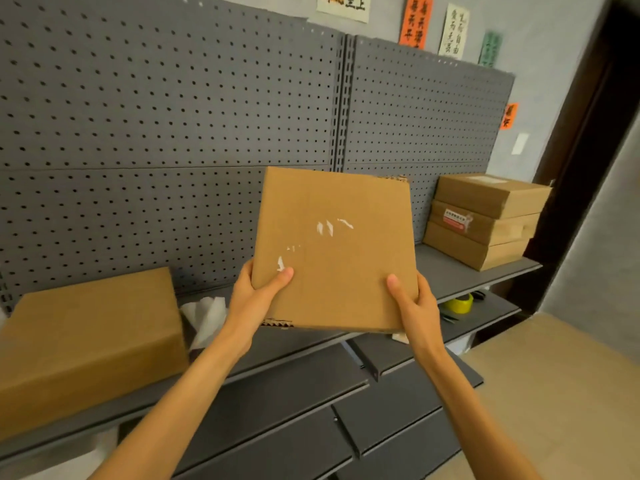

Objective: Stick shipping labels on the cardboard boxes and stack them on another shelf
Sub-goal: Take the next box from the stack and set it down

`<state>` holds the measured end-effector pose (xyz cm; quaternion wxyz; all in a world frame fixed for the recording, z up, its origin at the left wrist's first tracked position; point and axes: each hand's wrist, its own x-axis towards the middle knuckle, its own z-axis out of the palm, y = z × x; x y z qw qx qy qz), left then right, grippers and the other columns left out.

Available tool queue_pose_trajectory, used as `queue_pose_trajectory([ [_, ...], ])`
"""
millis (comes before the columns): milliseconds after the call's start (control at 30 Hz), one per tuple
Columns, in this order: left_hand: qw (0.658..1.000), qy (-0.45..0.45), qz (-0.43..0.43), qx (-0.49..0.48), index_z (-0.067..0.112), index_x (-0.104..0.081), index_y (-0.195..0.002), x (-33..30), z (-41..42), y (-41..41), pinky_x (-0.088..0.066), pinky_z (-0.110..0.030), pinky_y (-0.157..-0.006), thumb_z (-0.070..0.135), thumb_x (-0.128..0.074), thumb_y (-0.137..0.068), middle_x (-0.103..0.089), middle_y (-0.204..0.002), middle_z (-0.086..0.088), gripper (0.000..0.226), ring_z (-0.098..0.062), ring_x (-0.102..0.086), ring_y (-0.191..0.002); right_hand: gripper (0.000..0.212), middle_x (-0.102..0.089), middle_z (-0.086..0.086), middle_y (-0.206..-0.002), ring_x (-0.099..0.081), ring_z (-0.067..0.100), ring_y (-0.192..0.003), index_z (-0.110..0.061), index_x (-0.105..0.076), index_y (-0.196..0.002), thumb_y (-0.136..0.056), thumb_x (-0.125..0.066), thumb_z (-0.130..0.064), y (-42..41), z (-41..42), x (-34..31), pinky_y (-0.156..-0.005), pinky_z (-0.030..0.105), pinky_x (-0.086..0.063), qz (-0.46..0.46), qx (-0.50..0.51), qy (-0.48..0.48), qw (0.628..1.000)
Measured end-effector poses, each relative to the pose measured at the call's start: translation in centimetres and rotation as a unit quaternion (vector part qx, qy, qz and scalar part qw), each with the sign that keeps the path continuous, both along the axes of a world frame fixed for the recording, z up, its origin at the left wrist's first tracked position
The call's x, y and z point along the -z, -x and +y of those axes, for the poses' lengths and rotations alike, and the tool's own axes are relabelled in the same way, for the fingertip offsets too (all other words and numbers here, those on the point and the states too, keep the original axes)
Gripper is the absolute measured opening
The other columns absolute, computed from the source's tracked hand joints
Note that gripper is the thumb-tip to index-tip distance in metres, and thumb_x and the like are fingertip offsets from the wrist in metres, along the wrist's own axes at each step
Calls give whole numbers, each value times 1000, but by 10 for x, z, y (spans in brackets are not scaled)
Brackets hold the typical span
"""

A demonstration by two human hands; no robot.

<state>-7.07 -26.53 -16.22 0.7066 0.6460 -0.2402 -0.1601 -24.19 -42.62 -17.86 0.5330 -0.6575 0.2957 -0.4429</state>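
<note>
A flat brown cardboard box [334,247] is held up in the air above the grey shelf [460,275], its broad face toward me, with small white paper scraps stuck on it. My left hand [258,296] grips its lower left corner, thumb on the face. At the lower right corner my right hand [414,304] holds it the same way. Three cardboard boxes are stacked [485,220] at the shelf's right end; the middle one bears a red and white label. A larger cardboard box [90,341] lies on the shelf at the left.
A grey pegboard [173,116] backs the shelf. Crumpled white paper [204,317] lies beside the large box. A yellow tape roll [459,303] sits on a lower shelf at the right. More grey shelves step out below. A dark door frame stands at far right.
</note>
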Motion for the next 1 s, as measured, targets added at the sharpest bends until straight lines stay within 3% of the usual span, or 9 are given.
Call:
queue_pose_trajectory([
  [200, 1000, -3, -7, -15, 21, -45, -133, -1, -56, 31, -45, -20, -69, 40, -68, -82, -59, -118, 6, 59, -4, -57, -94, 59, -57, -2, -126, -58, 15, -105, -21, -42, -140, -88, -58, -45, 29, -61, -3, -79, 24, -46, 21, -11, 16, 1000],
  [400, 999, -18, -6, -47, 22, -45, -132, 4, -73, 33, -44, -21, -70, 43, -63, -85, -58, -112, 8, 55, -3, -56, -92, 61, -57, -2, -127, -57, 16, -109, -20, -43, -140, -87, -59, -46, 23, -89, 2, -84, 28, -45, 40, -41, 9, 998],
  [500, 997, -39, 0, -68, 23, -45, -132, 13, -72, 25, -44, -26, -78, 45, -62, -85, -57, -113, 8, 54, -7, -56, -94, 58, -57, -4, -123, -56, 14, -106, -21, -44, -138, -88, -59, -46, 7, -94, 7, -78, 22, -43, 54, -64, 6, 996],
  [667, 991, -87, 11, -101, 19, -43, -133, 33, -58, -3, -42, -30, -81, 46, -61, -85, -55, -116, 5, 58, -15, -54, -101, 53, -60, -3, -119, -58, 14, -103, -20, -49, -132, -87, -60, -47, -28, -95, 22, -84, 29, -43, 87, -104, -9, 991],
  [1000, 975, -156, 82, -138, 14, -49, -124, 74, -44, -54, -43, -32, -79, 53, -64, -80, -61, -118, -3, 61, -19, -57, -98, 65, -58, 6, -128, -56, 22, -109, -12, -46, -136, -87, -57, -53, -92, -99, 47, -91, 35, -45, 218, -162, -18, 962],
])
